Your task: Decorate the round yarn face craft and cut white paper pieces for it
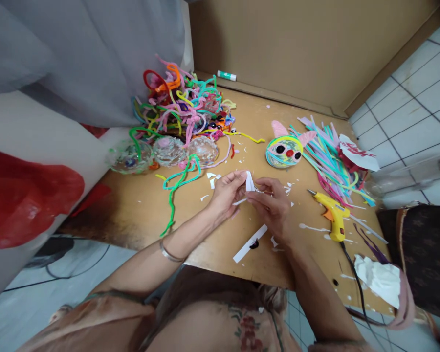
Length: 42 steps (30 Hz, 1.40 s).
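My left hand [227, 192] pinches a folded piece of white paper [250, 182] above the table. Close on its right, my right hand [273, 203] has its fingers closed near the paper's lower edge; a small dark item shows between those fingers, too hidden to name. Below the hands lies a white paper strip [244, 250] with a small black fringed piece [254, 244] on it. Bits of cut white paper [211, 180] are scattered around both hands. Beyond my right hand sits a round animal head [284, 151] with pink ears, black eyes and a red nose.
A tangle of colourful pipe cleaners [185, 105] and clear plastic balls [168, 150] lie at the left. On the right are loose pipe cleaners [324, 151], a yellow glue gun [333, 212] with its cord, crumpled tissue [379, 279] and a brown bag [425, 254]. A glue stick [226, 76] lies at the back.
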Each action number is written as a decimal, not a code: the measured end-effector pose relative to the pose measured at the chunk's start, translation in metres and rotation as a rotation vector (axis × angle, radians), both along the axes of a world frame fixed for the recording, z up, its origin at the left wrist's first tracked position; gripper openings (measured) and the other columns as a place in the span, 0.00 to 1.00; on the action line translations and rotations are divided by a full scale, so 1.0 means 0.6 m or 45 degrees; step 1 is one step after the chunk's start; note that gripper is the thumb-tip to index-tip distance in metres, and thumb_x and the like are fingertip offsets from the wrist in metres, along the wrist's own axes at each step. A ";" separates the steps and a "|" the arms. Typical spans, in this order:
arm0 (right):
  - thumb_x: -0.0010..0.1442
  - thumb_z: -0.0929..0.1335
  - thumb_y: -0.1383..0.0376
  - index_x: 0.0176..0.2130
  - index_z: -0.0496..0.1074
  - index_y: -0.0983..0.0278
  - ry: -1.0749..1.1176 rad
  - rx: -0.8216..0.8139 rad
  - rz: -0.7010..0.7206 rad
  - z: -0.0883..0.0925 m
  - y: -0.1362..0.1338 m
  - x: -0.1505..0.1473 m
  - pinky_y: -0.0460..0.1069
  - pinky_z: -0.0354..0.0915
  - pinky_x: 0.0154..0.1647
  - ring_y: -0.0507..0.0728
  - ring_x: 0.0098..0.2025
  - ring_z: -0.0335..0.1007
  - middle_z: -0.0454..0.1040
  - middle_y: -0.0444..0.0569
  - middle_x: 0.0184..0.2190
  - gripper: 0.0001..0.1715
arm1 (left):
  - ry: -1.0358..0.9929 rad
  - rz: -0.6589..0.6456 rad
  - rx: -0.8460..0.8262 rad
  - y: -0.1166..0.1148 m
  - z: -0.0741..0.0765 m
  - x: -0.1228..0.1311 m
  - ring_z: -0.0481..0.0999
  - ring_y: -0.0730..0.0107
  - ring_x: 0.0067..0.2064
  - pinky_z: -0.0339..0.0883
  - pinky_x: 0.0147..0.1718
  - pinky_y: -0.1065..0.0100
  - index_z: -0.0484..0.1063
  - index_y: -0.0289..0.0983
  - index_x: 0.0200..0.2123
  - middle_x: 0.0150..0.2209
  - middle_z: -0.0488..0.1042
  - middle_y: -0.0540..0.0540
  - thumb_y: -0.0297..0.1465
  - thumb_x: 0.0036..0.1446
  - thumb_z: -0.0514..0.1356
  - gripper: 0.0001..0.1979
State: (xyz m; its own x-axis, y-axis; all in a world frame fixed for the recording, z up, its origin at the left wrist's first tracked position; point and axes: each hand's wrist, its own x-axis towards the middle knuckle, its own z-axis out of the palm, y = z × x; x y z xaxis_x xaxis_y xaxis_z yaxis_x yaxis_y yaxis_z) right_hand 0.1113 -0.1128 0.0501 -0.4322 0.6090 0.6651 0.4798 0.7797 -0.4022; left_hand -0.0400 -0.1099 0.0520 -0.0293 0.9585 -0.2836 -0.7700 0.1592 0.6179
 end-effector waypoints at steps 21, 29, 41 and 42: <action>0.60 0.69 0.65 0.29 0.74 0.61 0.446 -0.560 -0.192 0.010 -0.008 -0.016 0.47 0.63 0.27 0.54 0.33 0.71 0.76 0.48 0.31 0.07 | 0.099 0.001 0.098 -0.014 0.007 0.014 0.75 0.75 0.32 0.69 0.37 0.71 0.82 0.35 0.28 0.29 0.80 0.48 0.35 0.35 0.77 0.16; 0.59 0.69 0.62 0.27 0.73 0.60 0.471 -0.538 -0.244 0.005 -0.005 -0.016 0.50 0.66 0.31 0.56 0.34 0.72 0.77 0.48 0.30 0.09 | 0.123 -0.007 0.109 -0.017 0.015 0.016 0.76 0.73 0.34 0.70 0.39 0.70 0.82 0.35 0.29 0.30 0.79 0.48 0.34 0.42 0.74 0.11; 0.60 0.70 0.64 0.28 0.73 0.61 0.444 -0.510 -0.226 0.009 -0.007 -0.016 0.50 0.66 0.32 0.54 0.33 0.71 0.76 0.46 0.30 0.09 | 0.190 0.012 0.113 -0.019 0.010 0.019 0.74 0.75 0.31 0.68 0.38 0.70 0.82 0.36 0.29 0.28 0.80 0.49 0.35 0.35 0.78 0.16; 0.61 0.70 0.63 0.27 0.72 0.61 0.435 -0.507 -0.230 0.009 -0.007 -0.016 0.50 0.66 0.32 0.54 0.33 0.71 0.76 0.46 0.30 0.10 | 0.201 0.016 0.112 -0.019 0.009 0.020 0.74 0.75 0.31 0.68 0.38 0.70 0.82 0.37 0.29 0.28 0.80 0.49 0.35 0.34 0.78 0.16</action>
